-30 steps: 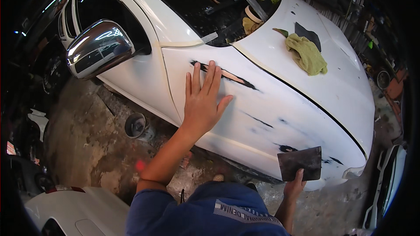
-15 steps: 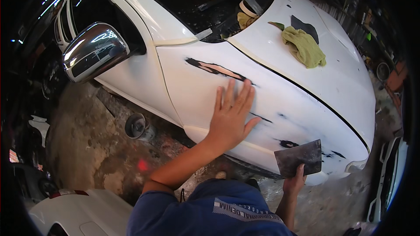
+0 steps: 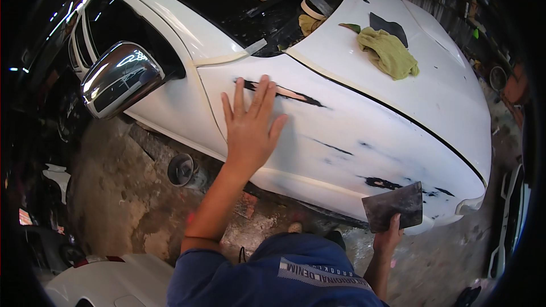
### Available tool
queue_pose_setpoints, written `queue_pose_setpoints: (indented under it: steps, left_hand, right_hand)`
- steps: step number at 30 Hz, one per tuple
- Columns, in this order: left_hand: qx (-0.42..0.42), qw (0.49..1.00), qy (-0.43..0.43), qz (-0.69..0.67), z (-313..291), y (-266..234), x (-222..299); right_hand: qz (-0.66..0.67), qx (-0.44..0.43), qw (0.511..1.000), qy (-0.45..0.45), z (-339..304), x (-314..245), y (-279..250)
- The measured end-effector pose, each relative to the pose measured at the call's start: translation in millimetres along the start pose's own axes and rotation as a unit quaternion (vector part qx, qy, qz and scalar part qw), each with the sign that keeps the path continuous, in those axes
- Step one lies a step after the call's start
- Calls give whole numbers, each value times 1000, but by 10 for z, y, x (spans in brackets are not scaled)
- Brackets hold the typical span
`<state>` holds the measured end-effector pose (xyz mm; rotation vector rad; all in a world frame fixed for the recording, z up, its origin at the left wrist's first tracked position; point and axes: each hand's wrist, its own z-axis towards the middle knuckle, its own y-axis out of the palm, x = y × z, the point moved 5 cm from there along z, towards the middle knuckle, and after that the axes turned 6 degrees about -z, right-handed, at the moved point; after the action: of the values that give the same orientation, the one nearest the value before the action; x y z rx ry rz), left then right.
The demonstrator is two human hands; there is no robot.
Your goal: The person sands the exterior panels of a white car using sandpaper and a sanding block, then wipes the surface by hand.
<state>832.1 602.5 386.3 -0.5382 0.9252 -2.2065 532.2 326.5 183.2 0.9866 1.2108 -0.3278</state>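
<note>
My left hand (image 3: 251,122) lies flat on the white front fender (image 3: 318,128) of a car, fingers spread. Its fingertips reach the left part of a long worn patch (image 3: 296,95) with black edges and a pinkish middle. Lower right, my right hand (image 3: 388,236) grips the bottom edge of a dark grey sheet of sandpaper (image 3: 392,204), thumb on top. This sheet is held up in front of the fender, partly covering it. Near it is another black worn patch (image 3: 382,183). A thin dark scratch (image 3: 333,147) runs between the two patches.
A green cloth (image 3: 388,54) and another dark sheet (image 3: 389,27) rest on the hood (image 3: 438,94). The chrome side mirror (image 3: 122,79) juts out at left. On the stained floor (image 3: 125,193) stands a bucket (image 3: 183,169). Part of another white vehicle (image 3: 116,281) is behind me at lower left.
My left hand has slid left along the fender, from the right end of the long worn patch to its left part. My right hand keeps hold of the sandpaper, almost in place.
</note>
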Motion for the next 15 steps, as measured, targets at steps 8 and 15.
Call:
queue_pose_setpoints:
  steps: [8,15]
  left_hand:
    - [-1,1000,25,2,65,-119,12]
    - [2,999,26,29,-3,-147,14]
  right_hand:
    - [3,14,1000,0,-41,-63,11]
    - [8,9,1000,-6,-63,-67,-3]
